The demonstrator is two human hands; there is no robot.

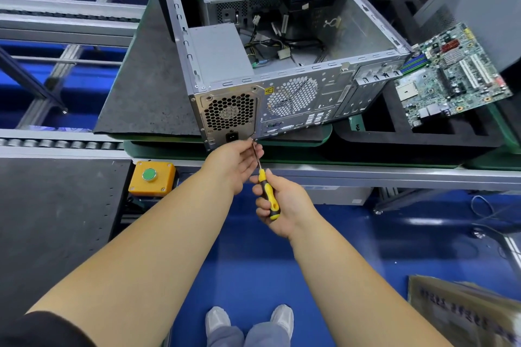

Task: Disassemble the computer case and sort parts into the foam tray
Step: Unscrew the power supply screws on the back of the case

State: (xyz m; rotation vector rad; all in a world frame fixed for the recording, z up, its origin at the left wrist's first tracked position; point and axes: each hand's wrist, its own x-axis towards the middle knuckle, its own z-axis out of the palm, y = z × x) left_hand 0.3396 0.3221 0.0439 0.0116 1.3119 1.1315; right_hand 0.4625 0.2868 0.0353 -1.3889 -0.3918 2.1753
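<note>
Computer case (282, 45) is lying on its side w/ the open side facing up, sitting on a dark mat (146, 79) on the table (366, 170); its rear panel is facing the person. PSU (222, 56) is sitting inside at the near-left corner, fan grille showing thru the rear panel, loose cables (279, 45) lying beside it on the case floor. Right hand (284, 205) is gripping the yellow-black handle of a screwdriver (266, 189), fingers curling round it, w/ the tip touching the rear panel at the PSU's lower right corner. Left hand (239, 159) is pinching the screwdriver shaft just below the tip. Black foam tray (408, 141) is sitting just right of the case, w/ a green motherboard (451, 73) resting tilted on it. An orange box w/ a green button (150, 177) is sitting at the table edge, left of the hands.
</note>
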